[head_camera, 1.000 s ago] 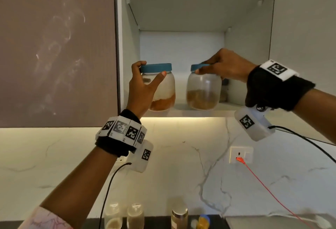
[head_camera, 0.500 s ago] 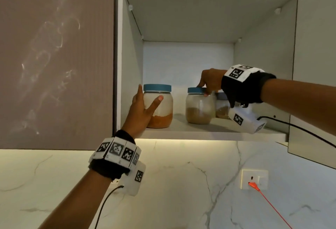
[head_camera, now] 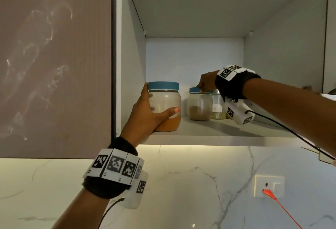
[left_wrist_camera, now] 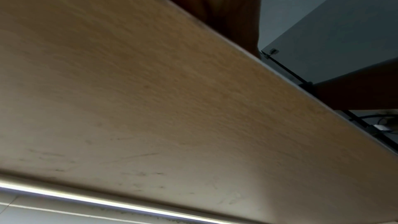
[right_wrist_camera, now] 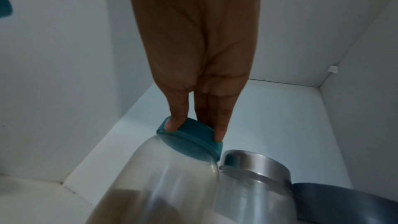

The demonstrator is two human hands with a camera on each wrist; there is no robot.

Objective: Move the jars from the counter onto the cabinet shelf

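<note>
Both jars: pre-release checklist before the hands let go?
1. Orange-powder jar standing on the shelf: ok, upright, base down near the front edge.
2. Left hand grip: ok, fingers and thumb wrapped round the jar body.
3. Brown-powder jar seated: ok in the head view, upright on the shelf.
4. Right hand grip: ok, fingertips pinching the teal lid.
5. Clearance to the steel-lidded jar: not ok, the two look to be touching.
6. Lids screwed tight: cannot tell.
</note>
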